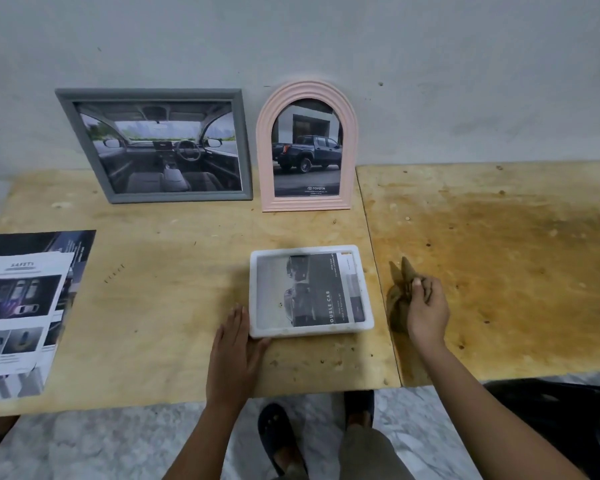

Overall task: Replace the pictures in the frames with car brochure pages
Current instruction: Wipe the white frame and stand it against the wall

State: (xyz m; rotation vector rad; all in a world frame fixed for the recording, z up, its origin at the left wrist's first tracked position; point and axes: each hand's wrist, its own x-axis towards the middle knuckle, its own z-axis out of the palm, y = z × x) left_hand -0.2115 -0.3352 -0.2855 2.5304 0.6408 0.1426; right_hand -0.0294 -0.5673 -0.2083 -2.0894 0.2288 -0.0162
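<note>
A white frame (310,289) lies flat on the wooden table (174,306), with a car brochure page behind its smudged glass. My left hand (234,348) rests flat against the frame's near left corner, fingers straight. My right hand (425,313) grips a crumpled brown cloth (399,303) just right of the frame. A grey frame (160,145) showing a car interior and a pink arched frame (307,147) showing a pickup truck lean against the wall at the back.
Loose car brochure pages (25,306) lie stacked at the table's left edge. A second stained wooden board (499,265) adjoins on the right. The table's front edge is near my legs, with marble floor (101,445) below and a dark chair (568,410) at lower right.
</note>
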